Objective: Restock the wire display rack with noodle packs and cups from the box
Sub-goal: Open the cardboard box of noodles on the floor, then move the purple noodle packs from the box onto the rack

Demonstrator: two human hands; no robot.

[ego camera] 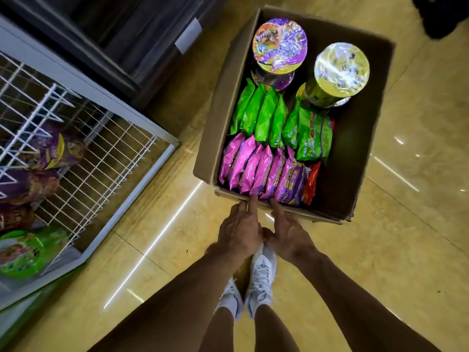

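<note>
While both hands, left (239, 228) and right (289, 236), reach empty, fingers straight, over the box rim (312, 216), pinch one purple pack (256, 171) by its top.

matt brown cardboard for the box (355, 153), creased along the rim. glossy, crinkled plastic film on the pink noodle packs (253, 168) and green noodle packs (261, 115), shiny shrink-wrap over the cups (280, 45). white coated metal wire on the rack (101, 158), with polished, reflective tile for the floor (380, 250).
</note>
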